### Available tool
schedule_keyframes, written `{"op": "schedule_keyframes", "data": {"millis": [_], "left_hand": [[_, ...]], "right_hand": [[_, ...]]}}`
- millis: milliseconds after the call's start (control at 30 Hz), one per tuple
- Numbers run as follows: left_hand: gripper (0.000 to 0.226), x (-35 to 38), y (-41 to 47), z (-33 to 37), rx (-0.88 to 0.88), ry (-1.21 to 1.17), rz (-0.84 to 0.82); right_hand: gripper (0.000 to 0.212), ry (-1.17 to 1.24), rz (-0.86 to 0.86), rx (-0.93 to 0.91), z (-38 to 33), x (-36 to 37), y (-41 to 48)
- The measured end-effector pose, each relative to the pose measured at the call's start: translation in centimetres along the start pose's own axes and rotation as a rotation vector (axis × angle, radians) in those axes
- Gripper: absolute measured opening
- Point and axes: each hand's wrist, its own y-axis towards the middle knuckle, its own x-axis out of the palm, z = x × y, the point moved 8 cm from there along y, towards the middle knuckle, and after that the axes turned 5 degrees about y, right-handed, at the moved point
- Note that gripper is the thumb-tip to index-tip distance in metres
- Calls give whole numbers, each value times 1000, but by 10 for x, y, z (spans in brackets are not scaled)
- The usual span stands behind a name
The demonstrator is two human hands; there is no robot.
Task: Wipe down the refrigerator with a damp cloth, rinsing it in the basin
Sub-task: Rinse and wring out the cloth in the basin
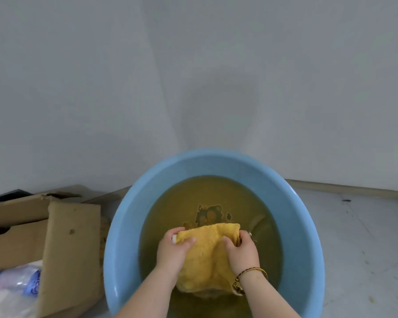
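Note:
A round blue basin point(124, 216) stands on the floor, holding murky yellowish water. Over the water I hold a yellow cloth point(205, 255), its lower part dipping into the water. My left hand point(172, 249) grips the cloth's top left corner, thumb on the near face. My right hand point(241, 249) grips the top right corner the same way, with a bracelet on its wrist. A dark pattern shows on the basin's bottom beyond the cloth. The refrigerator cannot be made out as such; a plain white surface fills the upper view.
An open cardboard box point(71, 249) sits just left of the basin, with plastic-wrapped packs point(14, 285) inside it. A white wall point(193, 76) rises right behind the basin. Grey floor point(359, 249) stretches to the right.

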Motion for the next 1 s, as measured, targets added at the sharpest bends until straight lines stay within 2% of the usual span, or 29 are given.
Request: {"op": "schedule_keyframes", "data": {"millis": [100, 233, 367, 500, 600, 700, 767, 867, 933, 1000], "left_hand": [[44, 1, 20, 0, -2, 73, -2], [50, 3, 42, 1, 9, 173, 8], [48, 7, 52, -4, -77, 232, 14], [49, 18, 52, -6, -167, -48, -123], [49, 21, 41, 5, -183, -194, -202], [46, 14, 24, 20, -128, -282, -190], [46, 17, 6, 37, -23, -328, -276], [47, 25, -20, 60, 93, -378, -394], [48, 21, -24, 67, 121, -417, -338], [45, 14, -21, 69, 118, -422, -278]], "right_hand": [[30, -34, 55, 7, 4, 3, 13], [40, 27, 118, 99, 15, 4, 23], [27, 5, 176, 209, 27, 3, 29], [27, 288, 159, 326, 28, 5, 28], [35, 530, 118, 286, 12, 10, 13], [33, 554, 136, 104, -14, 5, -4], [25, 436, 139, -103, -39, 3, -16], [28, 157, 125, -411, -66, 18, -36], [32, -23, 138, -626, -78, 30, -52], [41, -160, 207, -758, -78, 34, -63]]}}
